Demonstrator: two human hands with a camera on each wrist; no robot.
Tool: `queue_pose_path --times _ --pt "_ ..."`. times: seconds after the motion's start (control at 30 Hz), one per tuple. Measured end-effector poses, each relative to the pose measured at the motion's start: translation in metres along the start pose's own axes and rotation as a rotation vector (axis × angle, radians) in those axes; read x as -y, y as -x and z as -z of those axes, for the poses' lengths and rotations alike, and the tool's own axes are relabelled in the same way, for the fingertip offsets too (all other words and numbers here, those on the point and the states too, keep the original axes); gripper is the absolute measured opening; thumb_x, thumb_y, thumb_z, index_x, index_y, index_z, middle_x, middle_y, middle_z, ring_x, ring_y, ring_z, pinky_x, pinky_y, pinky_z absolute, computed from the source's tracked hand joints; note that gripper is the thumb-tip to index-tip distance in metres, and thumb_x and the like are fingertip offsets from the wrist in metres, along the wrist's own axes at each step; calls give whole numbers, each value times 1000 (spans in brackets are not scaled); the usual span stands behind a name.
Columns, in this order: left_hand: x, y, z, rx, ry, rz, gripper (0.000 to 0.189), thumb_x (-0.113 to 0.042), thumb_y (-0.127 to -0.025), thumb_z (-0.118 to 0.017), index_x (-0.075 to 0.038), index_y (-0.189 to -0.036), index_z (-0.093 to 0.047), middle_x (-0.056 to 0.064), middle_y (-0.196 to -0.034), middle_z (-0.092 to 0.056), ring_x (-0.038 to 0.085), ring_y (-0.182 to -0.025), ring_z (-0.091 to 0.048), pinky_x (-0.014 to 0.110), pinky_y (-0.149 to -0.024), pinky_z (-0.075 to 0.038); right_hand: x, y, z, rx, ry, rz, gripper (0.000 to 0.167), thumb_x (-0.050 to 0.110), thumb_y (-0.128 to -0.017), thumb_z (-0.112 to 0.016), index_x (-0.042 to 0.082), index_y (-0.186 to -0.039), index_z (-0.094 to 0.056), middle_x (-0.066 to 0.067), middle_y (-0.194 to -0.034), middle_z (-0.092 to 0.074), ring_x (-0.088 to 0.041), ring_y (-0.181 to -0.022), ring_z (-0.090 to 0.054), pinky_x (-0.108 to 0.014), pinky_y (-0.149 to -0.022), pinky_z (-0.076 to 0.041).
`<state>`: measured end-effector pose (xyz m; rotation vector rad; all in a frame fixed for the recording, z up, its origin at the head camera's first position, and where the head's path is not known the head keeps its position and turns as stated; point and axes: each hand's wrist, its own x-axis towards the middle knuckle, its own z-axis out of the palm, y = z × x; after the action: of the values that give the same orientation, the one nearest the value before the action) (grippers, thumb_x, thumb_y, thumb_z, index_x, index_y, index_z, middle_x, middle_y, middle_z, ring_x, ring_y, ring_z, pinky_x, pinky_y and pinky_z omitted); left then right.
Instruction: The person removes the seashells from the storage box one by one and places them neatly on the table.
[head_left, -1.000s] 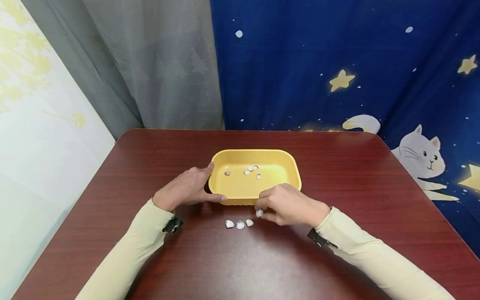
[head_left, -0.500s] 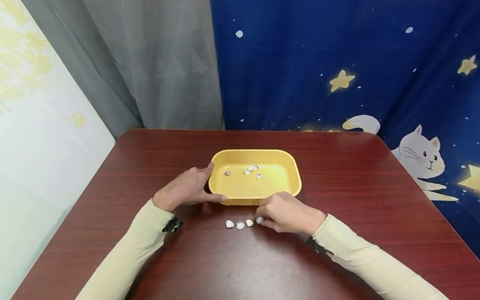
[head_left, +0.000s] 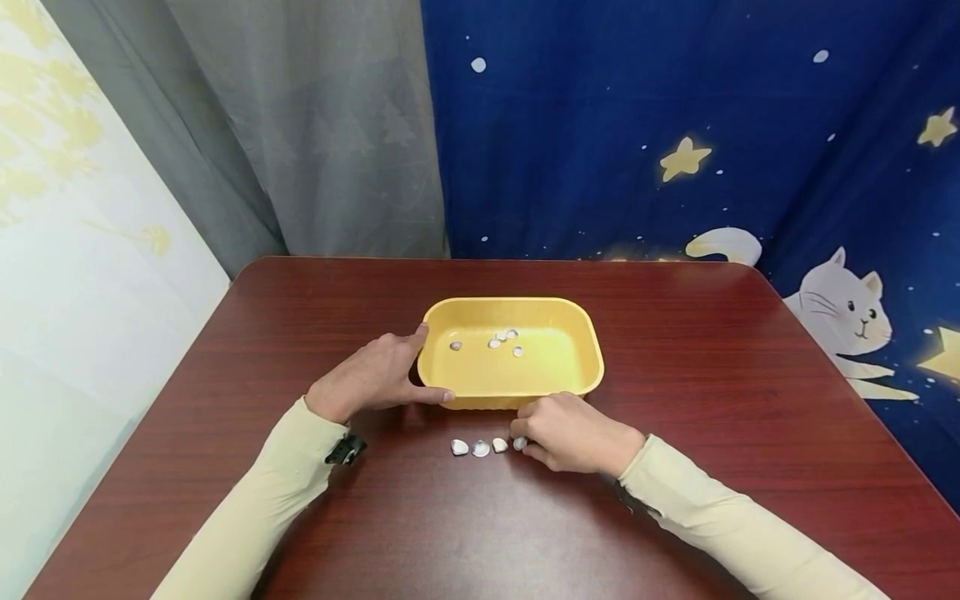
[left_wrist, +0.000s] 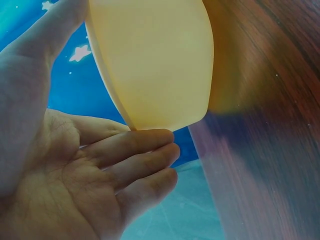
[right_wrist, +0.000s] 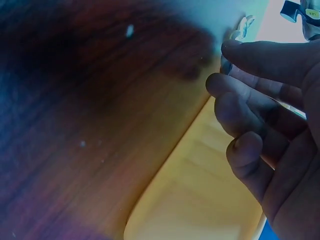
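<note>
My left hand [head_left: 372, 375] holds the left end of a yellow plastic tub [head_left: 585, 342], thumb at the front wall and fingers at the left side. In the left wrist view several fingers [left_wrist: 145, 170] lie against the tub's end. In front of the tub, my right hand [head_left: 573, 432] pinches a small pale seashell [head_left: 520, 443] between thumb and fingertips, down at the tabletop. To its left, three loose shells form a row: a whitish shell [head_left: 460, 447], a rounder shell [head_left: 480, 448] and a cream shell [head_left: 499, 445]. Several more shells [head_left: 493, 343] lie inside the tub.
The dark red-brown table [head_left: 675, 333] extends around the tub. Behind it hang a grey curtain [head_left: 337, 125] and a blue curtain [head_left: 570, 125] with stars and a cat. A pale wall [head_left: 97, 275] stands at the left.
My right hand has moved slightly toward me with its shell, bringing it to the right end of the row. The left hand and the tub have stayed in place.
</note>
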<state>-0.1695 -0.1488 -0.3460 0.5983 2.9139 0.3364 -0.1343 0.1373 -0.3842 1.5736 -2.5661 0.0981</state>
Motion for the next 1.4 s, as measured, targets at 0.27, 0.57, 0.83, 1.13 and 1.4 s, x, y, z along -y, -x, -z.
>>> queue_pose_path --times 0.27,0.57,0.83,1.13,1.4 --pt "0 0 0 -4 17 -10 119 -71 -76 -72 3 -157 -26 20 -129 -66 22 -103 -67 40 -95 -55 1 -1 -1 15 9 -24 10 17 -80 -80 22 -83 -72 10 -74 -65 -6 -66 -60 -26 -57 -49" --pt "2 2 0 -27 27 -36 118 -70 -76 -73 6 -155 -29 22 -133 -64 27 -112 -68 43 -96 -55 2 -1 -1 13 16 -37 14 19 -78 -82 22 -79 -68 10 -71 -62 -5 -64 -58 -26 -56 -47" --pt "2 2 0 -20 25 -28 118 -71 -76 -73 4 -156 -28 21 -132 -65 26 -110 -68 43 -96 -55 1 -1 9 1 -12 -1 13 21 -81 -82 22 -79 -69 11 -73 -64 -4 -65 -58 -24 -57 -48" --pt "2 2 0 -16 23 -21 119 -71 -76 -72 4 -156 -26 21 -134 -64 27 -112 -68 44 -97 -54 -4 -7 32 -10 -61 57 10 18 -84 -80 21 -83 -71 13 -75 -67 -1 -66 -61 -22 -60 -51" --pt "4 1 -1 -3 29 -18 119 -71 -77 -72 3 -157 -25 21 -136 -63 26 -114 -67 42 -97 -54 -17 -15 54 -11 -54 74 9 15 -82 -80 17 -88 -74 11 -76 -68 -2 -68 -63 -23 -63 -53"
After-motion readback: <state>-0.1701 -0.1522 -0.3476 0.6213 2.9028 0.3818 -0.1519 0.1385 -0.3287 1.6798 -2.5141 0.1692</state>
